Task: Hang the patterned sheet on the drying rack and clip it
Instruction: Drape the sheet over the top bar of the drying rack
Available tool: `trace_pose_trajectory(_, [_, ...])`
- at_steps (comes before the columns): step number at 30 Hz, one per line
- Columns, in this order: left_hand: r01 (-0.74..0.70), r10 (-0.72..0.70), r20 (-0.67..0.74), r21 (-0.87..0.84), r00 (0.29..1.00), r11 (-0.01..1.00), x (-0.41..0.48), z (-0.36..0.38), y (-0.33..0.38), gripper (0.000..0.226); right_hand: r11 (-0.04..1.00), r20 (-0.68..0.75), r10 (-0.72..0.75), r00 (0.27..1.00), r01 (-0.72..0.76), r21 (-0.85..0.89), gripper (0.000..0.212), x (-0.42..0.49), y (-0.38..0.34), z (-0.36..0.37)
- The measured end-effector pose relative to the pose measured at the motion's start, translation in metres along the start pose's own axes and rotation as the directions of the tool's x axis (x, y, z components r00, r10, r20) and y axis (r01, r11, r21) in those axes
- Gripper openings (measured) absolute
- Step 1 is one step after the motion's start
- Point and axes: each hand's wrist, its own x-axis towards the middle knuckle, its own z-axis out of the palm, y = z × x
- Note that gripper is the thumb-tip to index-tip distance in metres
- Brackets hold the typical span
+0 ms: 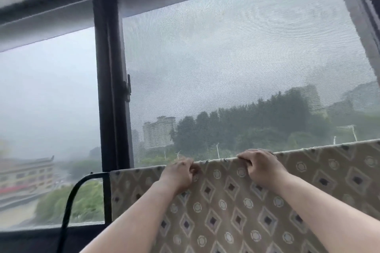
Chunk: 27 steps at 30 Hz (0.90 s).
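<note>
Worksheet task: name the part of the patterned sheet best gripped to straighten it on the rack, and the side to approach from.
Grip the top fold of the patterned sheet, coming from the near side with fingers curled over it, as the right hand does: there the cloth bends over the rack.

The patterned sheet (236, 201) runs out of frame below and to the right. Its top fold covers the drying rack (98, 173) rail; only a black corner shows, left of the sheet. At that fold, the fingertips of the left hand (181, 172) are blurred. Buildings (26, 172) left of the sheet: blurred.
</note>
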Motion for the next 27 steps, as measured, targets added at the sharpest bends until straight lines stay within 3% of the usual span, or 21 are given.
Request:
trace_pose_trajectory(5, [0.022, -0.024, 0.033, 0.057, 0.999, 0.998, 0.002, 0.006, -0.005, 0.029, 0.988, 0.103, -0.019, 0.995, 0.034, -0.151, 0.050, -0.001, -0.002, 0.000])
trace_pose_trajectory(8, [0.025, -0.024, -0.007, 0.058, 1.000, 0.998, 0.000, 0.012, -0.010, 0.052, 0.977, 0.094, -0.045, 0.995, 0.064, -0.204, 0.061, -0.013, -0.005, 0.002])
trace_pose_trajectory(12, [0.016, -0.011, -0.117, 0.041, 0.993, 0.999, -0.017, 0.025, -0.014, 0.063, 0.987, 0.062, -0.068, 0.996, 0.076, -0.144, 0.066, -0.048, -0.004, 0.011])
trace_pose_trajectory(15, [-0.009, 0.006, -0.172, -0.015, 0.985, 1.000, -0.045, 0.044, -0.007, 0.065, 0.998, 0.112, 0.004, 0.994, 0.003, -0.057, 0.060, -0.087, -0.006, 0.017])
trace_pose_trajectory(20, [0.053, -0.057, -0.015, -0.199, 0.998, 0.979, -0.105, 0.090, 0.001, 0.066, 0.998, 0.167, 0.058, 0.984, -0.063, 0.024, 0.051, -0.157, -0.003, 0.041])
trace_pose_trajectory(23, [0.076, -0.055, 0.083, -0.270, 0.995, 0.960, -0.143, 0.115, 0.005, 0.067, 0.974, 0.285, 0.173, 0.943, -0.206, 0.090, 0.049, -0.201, 0.004, 0.053])
trace_pose_trajectory(27, [0.143, -0.064, 0.218, -0.368, 0.974, 0.919, -0.192, 0.144, 0.019, 0.063, 0.834, 0.460, 0.404, 0.791, -0.525, 0.170, 0.043, -0.259, 0.011, 0.059])
